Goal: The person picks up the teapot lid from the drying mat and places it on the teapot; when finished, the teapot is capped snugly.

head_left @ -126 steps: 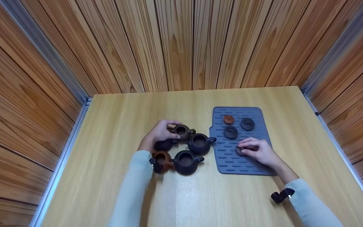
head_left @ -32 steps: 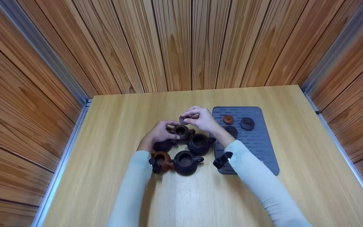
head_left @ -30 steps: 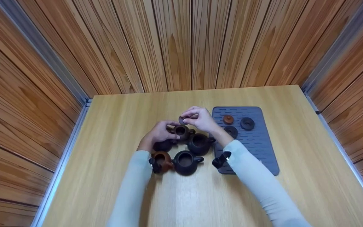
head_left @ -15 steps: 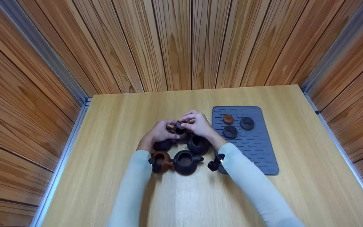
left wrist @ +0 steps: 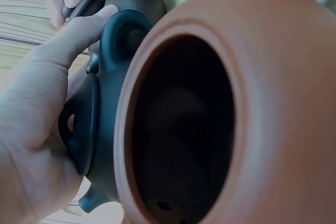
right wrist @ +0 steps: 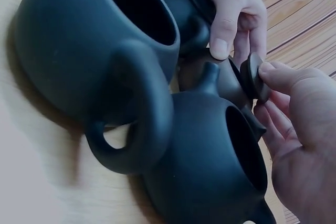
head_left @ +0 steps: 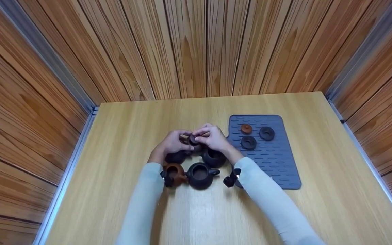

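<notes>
My left hand (head_left: 175, 142) steadies a small brown teapot (right wrist: 207, 74), its thumb on the body near the rim. Between thumb and fingers, my right hand (head_left: 213, 137) pinches a dark brown lid (right wrist: 255, 80). That lid is held tilted right by the pot's mouth; whether it touches the rim is hard to tell. Just below my left hand sits a black teapot (left wrist: 107, 135) with its lid on, partly hidden in the head view. A larger lidless black teapot (head_left: 213, 162) stands under my right hand.
A lidless reddish-orange teapot (head_left: 181, 177) and another lidless black teapot (head_left: 201, 183) stand nearer the front. On the right, a grey ridged mat (head_left: 274, 163) bears a reddish lid (head_left: 246, 128), a dark lid (head_left: 267, 133) and a second dark lid (head_left: 248, 142).
My right hand took the brown lid off the mat, carried it left to the brown teapot and lowered it towards the mouth. My left hand has stayed at that pot.
</notes>
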